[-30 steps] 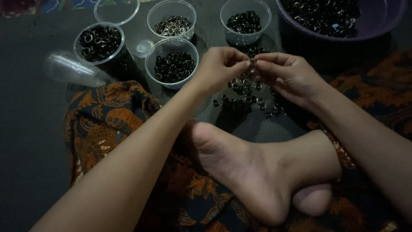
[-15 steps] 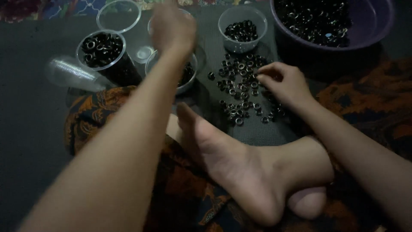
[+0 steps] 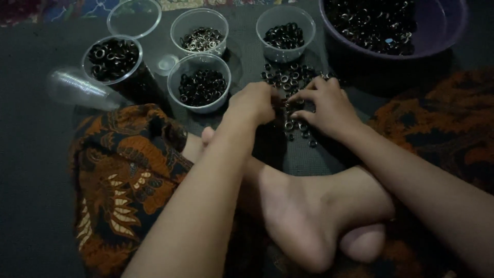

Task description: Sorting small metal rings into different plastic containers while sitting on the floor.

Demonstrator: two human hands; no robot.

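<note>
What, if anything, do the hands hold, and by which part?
Cannot be told. Both the left hand and right hand rest fingertips on the loose rings on the mat; any pinch is hidden.

Four upright clear cups (image 3: 200, 82), one tipped-over cup (image 3: 77, 88), one purple basin (image 3: 442, 31), two hands (image 3: 329, 105).

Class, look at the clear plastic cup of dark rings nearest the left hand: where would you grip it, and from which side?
Grip the clear cup around its round side wall, coming from the near side beside the left hand. It stands upright and open-topped, so a level hold should keep the rings in; other cups crowd its far side.
</note>
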